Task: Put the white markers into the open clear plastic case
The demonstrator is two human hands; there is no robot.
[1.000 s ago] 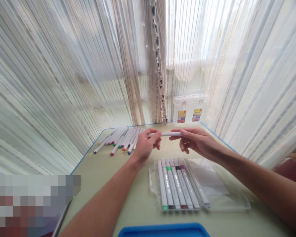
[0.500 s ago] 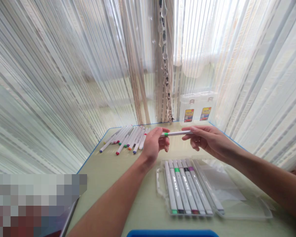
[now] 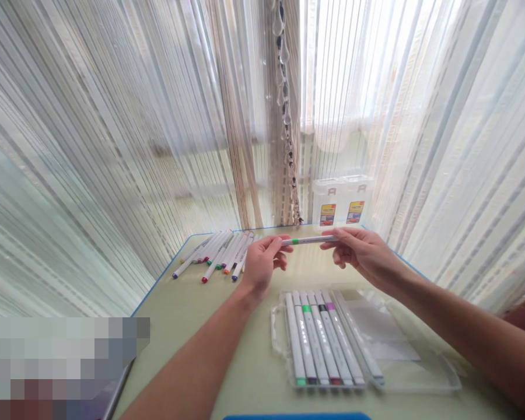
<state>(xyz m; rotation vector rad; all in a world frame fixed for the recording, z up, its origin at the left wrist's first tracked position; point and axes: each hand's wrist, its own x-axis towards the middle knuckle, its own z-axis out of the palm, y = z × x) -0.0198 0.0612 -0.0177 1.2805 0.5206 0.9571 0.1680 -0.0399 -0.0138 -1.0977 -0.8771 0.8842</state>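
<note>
Both my hands hold one white marker (image 3: 310, 240) with a green band level above the table. My left hand (image 3: 260, 265) pinches its left end, thumb and fingers closed. My right hand (image 3: 362, 253) grips the right end between fingertips. Below them lies an open clear plastic case (image 3: 413, 373) with several white markers (image 3: 321, 338) laid side by side in its left half. A loose row of markers (image 3: 216, 254) with coloured caps lies at the table's far left corner.
The pale green table (image 3: 192, 326) has a blue edge and is hemmed in by sheer striped curtains (image 3: 91, 146). Two clear boxes with yellow labels (image 3: 341, 201) stand at the back. A blue tray edge (image 3: 297, 416) shows at the bottom. A blurred patch covers the lower left.
A green band has come into sight near the marker's left end, where my left fingers had covered it. Both hands keep hold of the marker; the view shifted slightly.
</note>
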